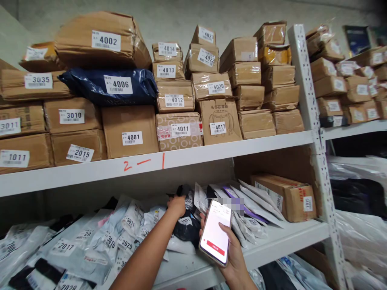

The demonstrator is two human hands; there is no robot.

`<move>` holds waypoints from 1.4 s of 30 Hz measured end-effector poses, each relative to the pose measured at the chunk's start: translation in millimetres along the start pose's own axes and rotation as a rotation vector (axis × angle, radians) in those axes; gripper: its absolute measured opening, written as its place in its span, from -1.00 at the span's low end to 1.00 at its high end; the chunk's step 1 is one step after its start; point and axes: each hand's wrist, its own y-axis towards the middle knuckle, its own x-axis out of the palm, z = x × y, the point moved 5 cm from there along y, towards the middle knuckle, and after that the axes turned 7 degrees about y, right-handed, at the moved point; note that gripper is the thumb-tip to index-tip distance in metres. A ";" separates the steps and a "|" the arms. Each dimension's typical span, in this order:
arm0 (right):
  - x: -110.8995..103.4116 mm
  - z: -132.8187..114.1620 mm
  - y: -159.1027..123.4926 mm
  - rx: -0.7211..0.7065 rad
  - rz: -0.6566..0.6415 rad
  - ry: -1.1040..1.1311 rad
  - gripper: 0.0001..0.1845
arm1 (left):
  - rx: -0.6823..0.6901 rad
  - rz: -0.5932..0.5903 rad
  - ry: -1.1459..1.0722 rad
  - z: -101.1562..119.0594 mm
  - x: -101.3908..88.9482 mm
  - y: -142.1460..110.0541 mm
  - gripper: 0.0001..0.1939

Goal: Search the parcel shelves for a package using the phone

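Observation:
My right hand (pixel 237 257) holds a smartphone (pixel 213 231) upright, its lit screen facing me with a red button near the bottom. My left hand (pixel 177 204) reaches into the lower shelf, fingers curled at the top of a dark mailing bag (pixel 189 193) with a label starting 400. Its fingertips are partly hidden among the bags. Just below lies a black mailing bag (pixel 185 229) labelled 4001. White and grey mailing bags (pixel 131 217) with number labels lean to the left of this hand. A row of thin white mailers (pixel 256 201) stands behind the phone.
Above, a white shelf edge (pixel 223 157) marked 2-1 carries stacked cardboard boxes (pixel 130 131) and a dark blue parcel (pixel 121 90). A taped box (pixel 290 197) sits at the lower shelf's right end, near a white perforated post (pixel 321 193). More parcels fill the neighbouring rack.

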 end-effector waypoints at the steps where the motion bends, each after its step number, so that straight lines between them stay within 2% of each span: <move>1: -0.8 -2.8 -0.5 -0.007 -0.007 -0.014 -0.14 | -0.004 0.023 0.024 1.8 -0.6 -0.7 -0.67; 6: -6.8 -15.3 -0.6 0.000 -0.018 -0.075 -0.12 | 0.084 0.137 0.081 25.3 -12.1 -8.7 -0.59; 11: -10.5 -27.9 2.5 -0.018 -0.008 -0.148 -0.12 | 0.172 0.200 0.052 50.0 -16.6 -26.2 -0.58; 14: -12.1 -33.7 1.5 -0.007 0.023 -0.166 -0.12 | 0.216 0.224 0.012 45.2 -14.2 -40.6 -0.63; 17: -14.4 -36.9 -0.1 0.009 0.015 -0.182 -0.14 | 0.315 0.200 -0.047 28.6 -5.1 -52.7 -0.66; 19: -17.1 -36.1 -0.9 0.032 -0.005 -0.200 -0.14 | 0.356 0.188 -0.186 16.0 4.5 -57.3 -0.57; 22: -22.1 -31.2 -3.1 0.050 -0.020 -0.304 -0.02 | 0.260 0.238 -0.558 -1.8 20.4 -55.3 -0.15; 23: -23.3 -29.3 -4.4 0.041 -0.020 -0.354 0.02 | 0.190 0.261 -0.696 -7.0 25.9 -52.5 -0.11; 24: -24.2 -27.4 -5.8 0.025 -0.017 -0.405 0.05 | 0.113 0.277 -0.809 -11.3 31.1 -49.0 -0.16; 27: -27.1 -22.5 -9.4 -0.044 0.014 -0.518 0.07 | -0.045 0.235 -1.018 -16.7 40.6 -37.0 -0.53; 30: -31.7 -19.2 -10.1 -0.084 0.032 -0.584 0.05 | -0.076 0.188 -1.016 -16.9 37.5 -29.4 -0.68; 32: -33.0 -18.2 -9.2 -0.080 0.017 -0.599 0.00 | -0.094 0.215 -0.990 -17.8 33.8 -29.5 -0.78; 35: -26.7 -18.4 -7.0 -0.059 -0.005 -0.569 -0.17 | -0.126 0.244 -0.989 -17.5 33.9 -33.7 -0.34; 36: -21.9 -18.4 -6.1 -0.054 -0.010 -0.552 -0.23 | -0.126 0.232 -1.009 -16.4 35.3 -34.7 -0.25; 37: -15.8 -17.8 -4.9 -0.051 -0.020 -0.534 -0.30 | -0.122 0.213 -1.034 -14.9 37.0 -35.4 -0.24; 39: -2.8 -14.7 -2.3 -0.037 -0.040 -0.492 -0.38 | -0.117 0.171 -1.082 -12.3 39.8 -35.4 -0.39; 41: 7.4 -9.5 0.0 -0.012 -0.047 -0.442 -0.33 | -0.134 0.145 -1.106 -11.8 41.8 -34.8 -0.61; 42: 10.6 -6.8 0.7 0.001 -0.048 -0.417 -0.28 | -0.142 0.141 -1.106 -12.4 42.4 -34.5 -0.65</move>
